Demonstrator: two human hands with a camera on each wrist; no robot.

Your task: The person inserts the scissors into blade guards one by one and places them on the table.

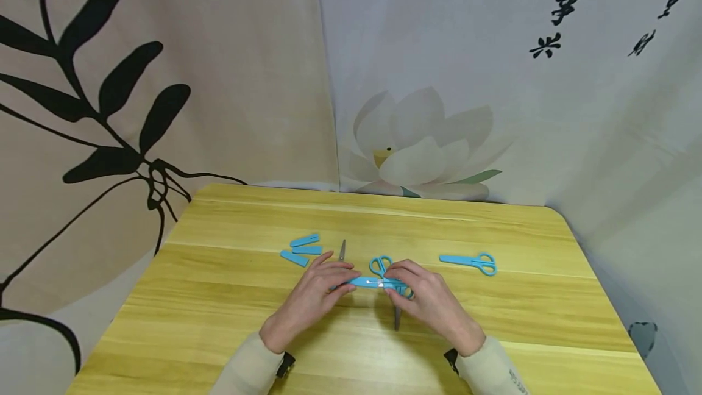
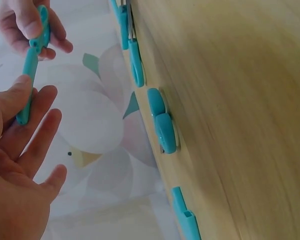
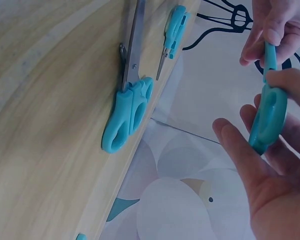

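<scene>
Over the middle of the wooden table [image 1: 521, 328], the left hand [image 1: 317, 288] pinches the blue blade cover [image 2: 30, 67] toward nine o'clock, while the right hand [image 1: 430, 297] grips the handle loops [image 3: 274, 132] toward three. This pair of scissors [image 1: 366, 282] is probably light and rigid, its plastic slightly slick; the loops look surest to hold.

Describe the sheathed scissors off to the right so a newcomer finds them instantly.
On the wooden table, in the head view, look past the right hand toward the table's right edge. One pair of blue scissors lies there by itself, untouched. A blue sheath covers its blades, unlike the bare-bladed scissors lying near that hand.
</scene>
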